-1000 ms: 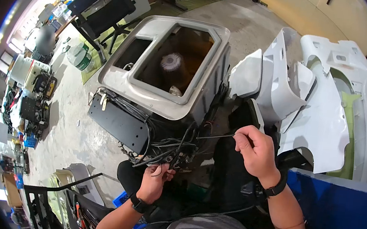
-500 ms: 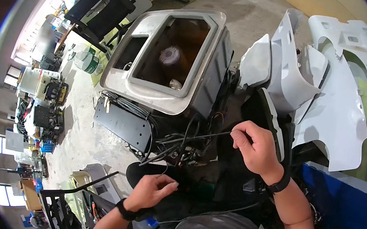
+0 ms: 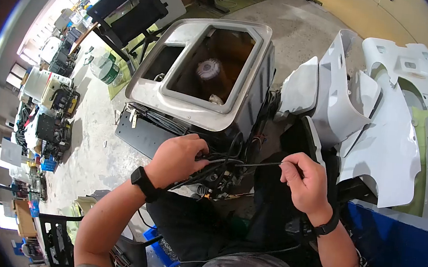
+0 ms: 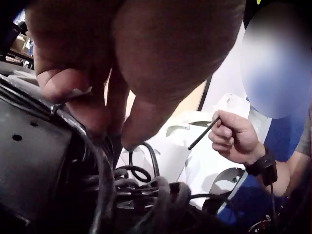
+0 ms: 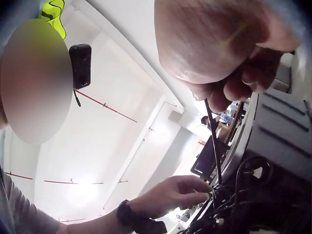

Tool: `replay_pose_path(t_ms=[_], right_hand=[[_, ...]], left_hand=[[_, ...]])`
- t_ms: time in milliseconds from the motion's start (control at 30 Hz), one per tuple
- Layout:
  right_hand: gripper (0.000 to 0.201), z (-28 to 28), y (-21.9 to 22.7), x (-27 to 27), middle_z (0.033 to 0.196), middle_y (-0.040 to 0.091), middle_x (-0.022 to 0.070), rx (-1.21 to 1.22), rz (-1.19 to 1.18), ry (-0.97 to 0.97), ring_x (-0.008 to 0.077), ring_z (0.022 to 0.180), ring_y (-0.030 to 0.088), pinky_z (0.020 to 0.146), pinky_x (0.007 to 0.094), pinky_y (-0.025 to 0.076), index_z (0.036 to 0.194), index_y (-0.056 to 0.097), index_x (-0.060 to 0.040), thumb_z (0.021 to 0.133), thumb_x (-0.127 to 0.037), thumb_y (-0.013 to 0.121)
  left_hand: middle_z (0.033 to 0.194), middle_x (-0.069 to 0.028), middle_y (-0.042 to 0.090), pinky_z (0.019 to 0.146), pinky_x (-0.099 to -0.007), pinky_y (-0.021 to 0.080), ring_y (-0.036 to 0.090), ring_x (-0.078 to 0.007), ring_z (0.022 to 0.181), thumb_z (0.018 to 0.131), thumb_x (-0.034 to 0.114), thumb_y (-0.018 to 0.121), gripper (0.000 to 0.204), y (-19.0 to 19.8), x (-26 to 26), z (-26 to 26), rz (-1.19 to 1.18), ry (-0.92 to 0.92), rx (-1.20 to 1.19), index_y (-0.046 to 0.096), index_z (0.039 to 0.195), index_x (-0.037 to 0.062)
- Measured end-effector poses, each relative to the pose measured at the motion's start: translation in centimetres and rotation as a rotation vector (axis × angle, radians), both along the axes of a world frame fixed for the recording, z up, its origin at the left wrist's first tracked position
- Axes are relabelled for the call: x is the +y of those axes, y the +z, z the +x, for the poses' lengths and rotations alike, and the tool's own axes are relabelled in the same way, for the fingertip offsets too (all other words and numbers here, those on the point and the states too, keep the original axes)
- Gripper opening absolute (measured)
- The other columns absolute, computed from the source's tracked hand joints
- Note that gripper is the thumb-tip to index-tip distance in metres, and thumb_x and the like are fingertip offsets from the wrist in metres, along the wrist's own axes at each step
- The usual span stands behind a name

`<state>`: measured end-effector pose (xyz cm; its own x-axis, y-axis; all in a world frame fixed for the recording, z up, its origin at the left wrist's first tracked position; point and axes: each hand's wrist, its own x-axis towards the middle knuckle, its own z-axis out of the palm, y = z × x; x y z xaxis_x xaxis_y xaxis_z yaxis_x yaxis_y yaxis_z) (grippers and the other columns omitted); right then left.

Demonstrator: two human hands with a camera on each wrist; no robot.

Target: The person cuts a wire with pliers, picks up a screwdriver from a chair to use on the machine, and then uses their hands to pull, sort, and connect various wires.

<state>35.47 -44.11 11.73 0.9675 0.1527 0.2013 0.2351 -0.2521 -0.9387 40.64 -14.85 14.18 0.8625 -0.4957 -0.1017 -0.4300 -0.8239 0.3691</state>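
Observation:
My right hand (image 3: 305, 187) pinches the end of a thin black cable (image 3: 260, 164) between thumb and curled forefinger. This cable runs taut to the left into a tangle of black cables (image 3: 219, 166) at the front of a grey machine body (image 3: 257, 94). My left hand (image 3: 177, 158) is at that tangle, palm down, its thumb and fingertips pinching in among the cables. Close up in the left wrist view, the thumb (image 4: 141, 117) and fingers come down onto dark cables, their tips partly shadowed. A black metal plate (image 3: 136, 133) with holes lies beside the left hand.
White shell panels (image 3: 378, 156) stand at the right, with a blue box (image 3: 395, 246) in front of them. An opening in the machine's top shows a white-capped cylinder (image 3: 208, 70). At left are an office chair (image 3: 127, 12) and a large clear bottle (image 3: 107, 70).
My left hand let go near the tangle's lower front, drew back with loose fingers, then moved up and forward onto the cables. My right hand keeps its pinch on the cable.

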Motion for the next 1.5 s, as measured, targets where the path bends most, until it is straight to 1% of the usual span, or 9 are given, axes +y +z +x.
replay_pose_path(t_ms=[233,433,700,833,967,1133,1300,1333,1500], right_hand=[[0.014,0.8,0.1,0.8,0.069,0.063,0.0091,-0.002,0.008,0.018,0.0158,0.06,0.063,0.056,0.026,0.047,0.09,0.061,0.001,0.094,-0.012,0.062],[0.012,1.3,0.3,1.4,0.068,0.063,0.0092,-0.032,0.006,0.041,0.0166,0.059,0.062,0.055,0.0269,0.047,0.09,0.061,0.0008,0.092,-0.011,0.064],[0.013,1.4,-0.9,1.4,0.067,0.061,0.0102,-0.058,-0.001,0.028,0.0222,0.058,0.061,0.055,0.0299,0.046,0.089,0.062,-0.0008,0.092,-0.013,0.064],[0.014,2.0,-0.8,1.7,0.067,0.062,0.0106,-0.077,-0.023,0.036,0.0231,0.059,0.062,0.055,0.0306,0.047,0.088,0.061,-0.0009,0.092,-0.014,0.064],[0.014,2.4,-1.1,2.5,0.068,0.062,0.0108,-0.05,0.029,0.041,0.0232,0.06,0.063,0.056,0.0307,0.047,0.088,0.061,-0.001,0.092,-0.014,0.063],[0.013,2.2,-1.4,2.4,0.068,0.062,0.011,-0.046,0.041,0.045,0.0231,0.06,0.063,0.056,0.0302,0.047,0.089,0.061,-0.0008,0.092,-0.013,0.063],[0.011,2.0,-1.6,1.2,0.068,0.062,0.0101,-0.055,0.024,0.015,0.021,0.059,0.062,0.055,0.029,0.047,0.089,0.061,-0.0006,0.092,-0.012,0.063],[0.011,1.9,-1.6,1.0,0.068,0.062,0.0101,-0.054,0.024,0.01,0.021,0.059,0.062,0.055,0.029,0.047,0.089,0.061,-0.0006,0.092,-0.012,0.063],[0.01,2.0,-1.6,1.1,0.069,0.062,0.0097,-0.041,0.075,-0.013,0.0202,0.058,0.062,0.054,0.0288,0.046,0.089,0.062,-0.0011,0.091,-0.011,0.065]], left_hand=[[0.082,-0.0105,0.061,0.07,-0.0422,0.052,0.063,-0.0319,0.079,0.075,0.025,0.074,0.022,-0.2,-0.7,0.0,0.256,-0.096,-0.058,0.065,0.085,0.0071],[0.075,-0.0135,0.059,0.068,-0.0429,0.053,0.062,-0.033,0.073,0.074,0.021,0.07,0.018,-1.3,-0.4,0.6,0.232,-0.102,-0.092,0.064,0.072,0.0037],[0.073,-0.0112,0.061,0.063,-0.0401,0.052,0.063,-0.0311,0.068,0.071,0.016,0.074,0.016,-1.0,0.3,0.1,0.008,-0.046,-0.097,0.071,0.081,0.0039],[0.077,-0.0098,0.062,0.063,-0.0412,0.051,0.064,-0.0298,0.072,0.076,0.025,0.07,0.022,0.0,-0.6,-0.4,0.216,-0.059,-0.06,0.072,0.087,0.0063],[0.077,-0.0091,0.06,0.066,-0.0416,0.051,0.063,-0.0292,0.078,0.077,0.03,0.071,0.024,-0.9,-1.7,-1.0,0.34,-0.039,-0.121,0.071,0.083,0.0072],[0.077,-0.0102,0.06,0.068,-0.042,0.051,0.063,-0.0295,0.078,0.075,0.029,0.074,0.024,-1.4,-1.1,-0.4,0.283,-0.009,-0.085,0.071,0.082,0.0066],[0.074,-0.0102,0.062,0.062,-0.037,0.05,0.063,-0.0265,0.067,0.069,0.02,0.077,0.024,-1.3,-0.5,-0.4,-0.01,0.133,0.01,0.073,0.084,0.0029],[0.072,-0.0099,0.061,0.059,-0.0348,0.05,0.061,-0.0252,0.063,0.068,0.014,0.078,0.02,-1.1,-0.2,-0.2,-0.026,0.101,0.018,0.072,0.083,0.0019],[0.072,-0.0084,0.06,0.061,-0.036,0.051,0.062,-0.0269,0.065,0.069,0.013,0.076,0.019,-0.8,0.4,-1.0,-0.078,0.097,0.061,0.073,0.085,0.004]])
